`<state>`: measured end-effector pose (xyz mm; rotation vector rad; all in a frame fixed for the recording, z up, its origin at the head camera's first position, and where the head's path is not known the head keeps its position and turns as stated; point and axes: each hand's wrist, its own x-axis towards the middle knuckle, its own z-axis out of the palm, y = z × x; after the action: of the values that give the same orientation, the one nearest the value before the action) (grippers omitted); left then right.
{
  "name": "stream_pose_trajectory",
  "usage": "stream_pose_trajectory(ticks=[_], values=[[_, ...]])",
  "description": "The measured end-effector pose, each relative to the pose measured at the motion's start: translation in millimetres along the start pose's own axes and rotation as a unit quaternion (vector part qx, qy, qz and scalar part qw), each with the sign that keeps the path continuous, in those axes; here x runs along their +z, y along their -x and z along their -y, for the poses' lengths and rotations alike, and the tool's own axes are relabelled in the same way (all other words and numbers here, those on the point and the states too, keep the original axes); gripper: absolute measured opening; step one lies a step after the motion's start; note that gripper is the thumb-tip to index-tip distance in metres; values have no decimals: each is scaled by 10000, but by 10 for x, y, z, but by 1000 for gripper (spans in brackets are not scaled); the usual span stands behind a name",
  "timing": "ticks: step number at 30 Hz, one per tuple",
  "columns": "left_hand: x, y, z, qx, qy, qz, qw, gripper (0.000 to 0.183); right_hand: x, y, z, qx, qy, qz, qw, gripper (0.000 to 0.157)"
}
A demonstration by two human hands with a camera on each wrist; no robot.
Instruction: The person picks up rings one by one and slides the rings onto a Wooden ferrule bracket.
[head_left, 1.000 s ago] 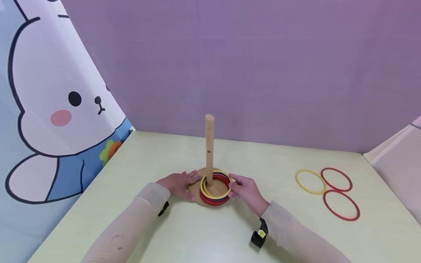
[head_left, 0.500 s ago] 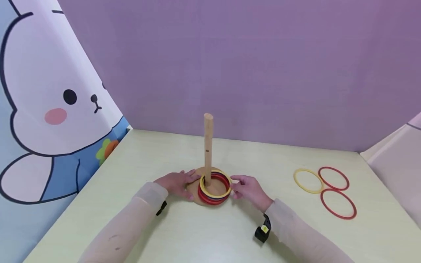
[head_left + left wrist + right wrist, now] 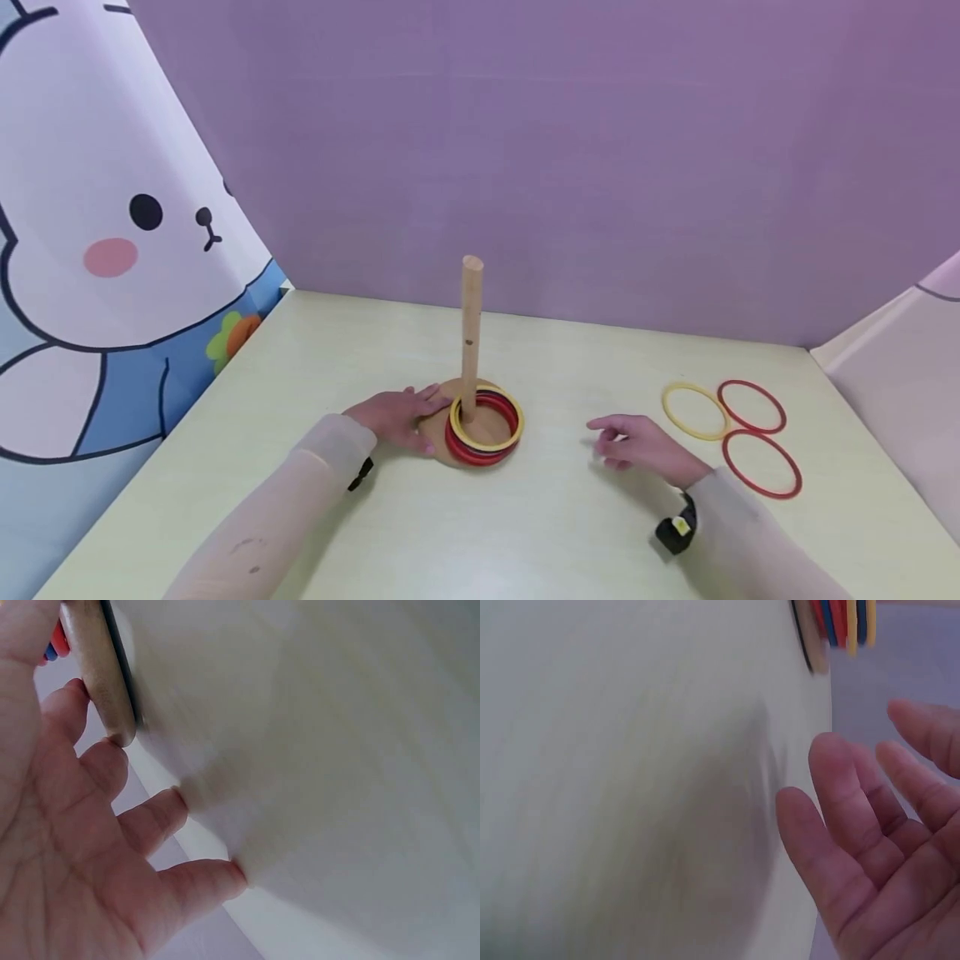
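Note:
A wooden peg [image 3: 471,337] stands upright on a round wooden base [image 3: 437,431]. Stacked around its foot lie several rings in red, blue and yellow, with a yellow ring [image 3: 517,427] on top. My left hand [image 3: 393,417] rests at the base's left side, its fingers spread; in the left wrist view, fingertips touch the edge of the wooden base [image 3: 101,671]. Between the stack and the loose rings hovers my right hand [image 3: 637,442], holding nothing, fingers loosely bent. The right wrist view shows the right fingers [image 3: 840,787] apart and the ring stack [image 3: 847,622] beyond them.
Right of my right hand, a loose yellow ring [image 3: 670,412] and two red rings, one behind [image 3: 783,412] and one in front [image 3: 798,479], lie close together on the pale table [image 3: 525,533]. A purple backdrop [image 3: 600,167] rises behind; a cartoon-printed cloth [image 3: 97,308] hangs at left.
My right hand has let go of the top yellow ring and moved right, away from the stack. My left hand stays at the base. The whole view has shifted slightly.

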<state>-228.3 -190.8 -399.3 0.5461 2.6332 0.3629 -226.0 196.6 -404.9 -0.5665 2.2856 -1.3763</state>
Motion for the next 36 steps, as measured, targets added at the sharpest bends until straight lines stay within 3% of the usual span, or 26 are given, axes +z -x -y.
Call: stream_pose_trajectory(ticks=[13, 17, 22, 26, 29, 32, 36], values=[[1, -25, 6, -142, -36, 0, 9999, 84, -453, 432, -292, 305, 256, -948, 9947, 46], [6, -25, 10, -139, -39, -1, 9999, 84, -539, 563, -383, 392, 596, -1266, 9894, 46], [16, -15, 4, -243, -23, 35, 9997, 84, -674, 728, -487, 338, 1339, -1644, 9767, 42], [17, -1, -8, -342, -16, 50, 9994, 83, -823, 851, -569, 255, 2178, -1986, 9552, 36], [18, 6, -10, -361, -29, 34, 9993, 83, -933, 927, -630, 224, 2414, -2163, 9458, 34], [19, 13, -9, -339, -47, 22, 9994, 83, -1031, 976, -667, 469, 2453, -2151, 9441, 38], [16, 16, -7, -333, -75, 51, 9994, 84, -1135, 1002, -692, 826, 2853, -2090, 9317, 44]])
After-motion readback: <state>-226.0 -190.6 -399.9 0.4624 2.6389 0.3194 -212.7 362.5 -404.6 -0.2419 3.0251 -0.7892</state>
